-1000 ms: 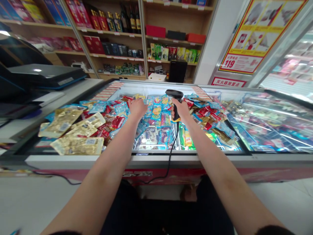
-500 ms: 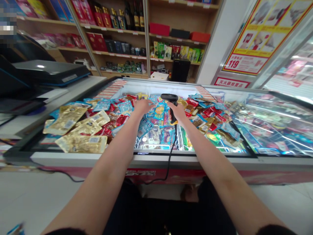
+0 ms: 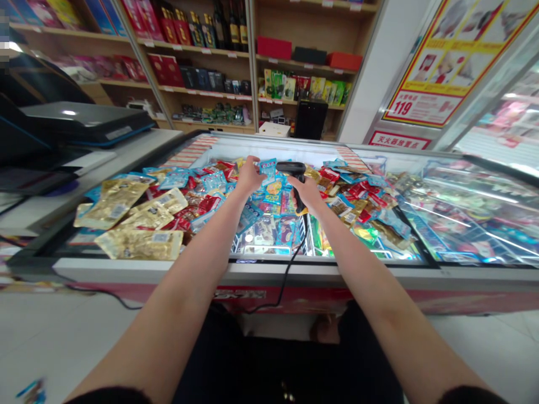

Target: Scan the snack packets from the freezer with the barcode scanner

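Observation:
My left hand (image 3: 249,175) is closed on a small light-blue snack packet (image 3: 266,168), held upright just above the pile of packets on the chest freezer (image 3: 252,268). My right hand (image 3: 309,193) grips a black corded barcode scanner (image 3: 291,168), its head right next to the lifted packet. The scanner's black cable (image 3: 287,267) hangs down over the freezer's front edge. Beneath both hands lie several blue, red and yellow snack packets (image 3: 269,196).
Gold foil packets (image 3: 138,243) lie on the glass lid at the left, red and blue ones (image 3: 357,196) at the right. A checkout counter with a dark device (image 3: 84,123) stands at left. Shelves of boxes and bottles (image 3: 202,50) line the back wall.
My left hand has picked a blue packet out of the pile and raised it. The scanner has come down and left, close to the packet.

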The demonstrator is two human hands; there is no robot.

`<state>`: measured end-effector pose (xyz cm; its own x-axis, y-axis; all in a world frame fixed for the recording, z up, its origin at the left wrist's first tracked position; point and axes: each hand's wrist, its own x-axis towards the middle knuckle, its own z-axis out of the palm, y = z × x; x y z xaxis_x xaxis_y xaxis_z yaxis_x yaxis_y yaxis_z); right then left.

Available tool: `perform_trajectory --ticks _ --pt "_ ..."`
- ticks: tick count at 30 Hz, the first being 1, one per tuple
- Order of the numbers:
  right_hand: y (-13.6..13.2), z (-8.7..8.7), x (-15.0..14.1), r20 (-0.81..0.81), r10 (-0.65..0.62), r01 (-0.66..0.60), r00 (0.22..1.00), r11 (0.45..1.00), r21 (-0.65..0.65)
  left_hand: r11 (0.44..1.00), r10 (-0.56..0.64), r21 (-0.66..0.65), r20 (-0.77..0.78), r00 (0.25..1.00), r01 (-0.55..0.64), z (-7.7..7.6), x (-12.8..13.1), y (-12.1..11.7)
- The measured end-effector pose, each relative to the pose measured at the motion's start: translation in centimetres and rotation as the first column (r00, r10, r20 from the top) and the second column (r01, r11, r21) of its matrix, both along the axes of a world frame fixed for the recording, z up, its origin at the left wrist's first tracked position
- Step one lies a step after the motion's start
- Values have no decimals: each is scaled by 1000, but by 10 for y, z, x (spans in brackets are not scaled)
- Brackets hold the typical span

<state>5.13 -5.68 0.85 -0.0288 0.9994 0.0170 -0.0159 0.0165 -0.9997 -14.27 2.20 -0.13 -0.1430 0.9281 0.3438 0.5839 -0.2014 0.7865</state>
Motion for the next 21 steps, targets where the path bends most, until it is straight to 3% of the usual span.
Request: perform_trajectory --ticks 3,9,15,21 --pt "-1 0 1 31 18 -19 999 999 30 999 -6 -30 189 982 12 2 -1 1" --pt "-2 -2 2 86 50 -54 995 997 50 997 66 -68 492 868 -37 4 -1 0" --pt "4 -9 5 149 95 -111 984 988 107 996 84 -48 527 845 -69 2 -3 3" --pt "6 -12 7 157 96 -111 983 990 86 997 73 -38 528 846 -62 1 -4 5"
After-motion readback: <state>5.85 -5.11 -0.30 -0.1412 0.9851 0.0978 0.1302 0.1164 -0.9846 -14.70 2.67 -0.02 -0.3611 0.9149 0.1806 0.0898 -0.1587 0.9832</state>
